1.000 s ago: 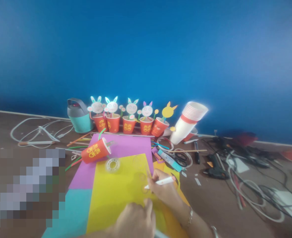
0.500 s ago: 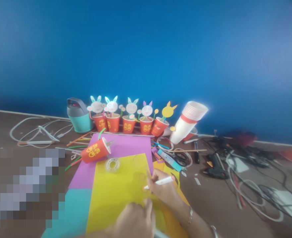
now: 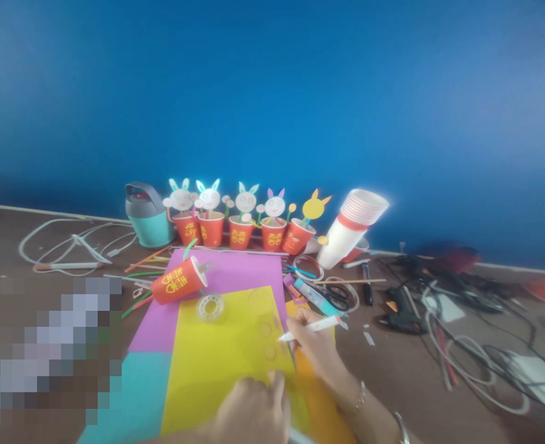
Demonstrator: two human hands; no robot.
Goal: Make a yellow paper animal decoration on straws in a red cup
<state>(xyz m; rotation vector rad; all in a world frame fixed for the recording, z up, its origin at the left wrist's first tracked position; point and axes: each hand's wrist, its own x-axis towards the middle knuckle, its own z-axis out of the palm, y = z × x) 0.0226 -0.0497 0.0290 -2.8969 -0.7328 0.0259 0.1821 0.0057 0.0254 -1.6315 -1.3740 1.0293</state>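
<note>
My right hand (image 3: 312, 339) pinches a white marker (image 3: 312, 328), its tip over the right side of a yellow paper sheet (image 3: 216, 351). Small round outlines (image 3: 266, 330) are drawn down that side. My left hand (image 3: 253, 407) is closed and rests on the sheet's lower part. A whitish object (image 3: 300, 436) shows partly beside it at the bottom edge; whether the hand holds it is unclear. A clear ring like a tape roll (image 3: 210, 307) lies on the sheet's upper left. Purple (image 3: 154, 327), turquoise (image 3: 133, 394) and orange paper (image 3: 316, 394) lie around the yellow sheet.
A red cup (image 3: 177, 282) lies on its side. Behind stand several red cups (image 3: 241, 233) with paper rabbits, a turquoise container (image 3: 152, 225) and leaning stacked white cups (image 3: 349, 231). Scissors (image 3: 339, 296), a glue gun (image 3: 402, 314) and tangled cables (image 3: 480, 370) lie on the right.
My right hand has moved to the right and slightly up with the marker, uncovering more of the drawn outlines. My left hand has stayed put.
</note>
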